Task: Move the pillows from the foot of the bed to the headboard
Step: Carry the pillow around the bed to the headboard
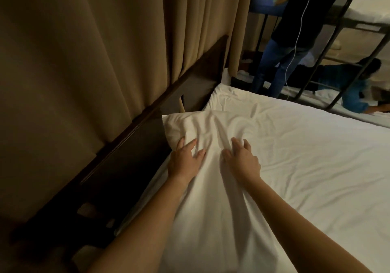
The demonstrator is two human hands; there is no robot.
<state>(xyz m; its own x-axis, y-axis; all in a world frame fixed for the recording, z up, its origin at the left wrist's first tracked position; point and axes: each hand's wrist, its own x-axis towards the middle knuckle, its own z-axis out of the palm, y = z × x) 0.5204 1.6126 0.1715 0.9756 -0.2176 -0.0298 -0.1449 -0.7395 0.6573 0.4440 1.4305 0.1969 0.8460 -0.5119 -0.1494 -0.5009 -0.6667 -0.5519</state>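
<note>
A white pillow (202, 125) lies on the bed (312, 158) with its long edge against the dark wooden headboard (118, 156), so this one looks delivered. The left hand (185, 156) and right hand (242, 160) press on it with fingers spread, pinching nothing. Whether other pillows remain at the foot cannot be told.

White pillow (202, 129), case creased, lies flat on the white-sheeted bed (306, 163) along its left edge, long axis running away from the camera, far end puffed up and just beside the dark wooden headboard (135, 125).
</note>
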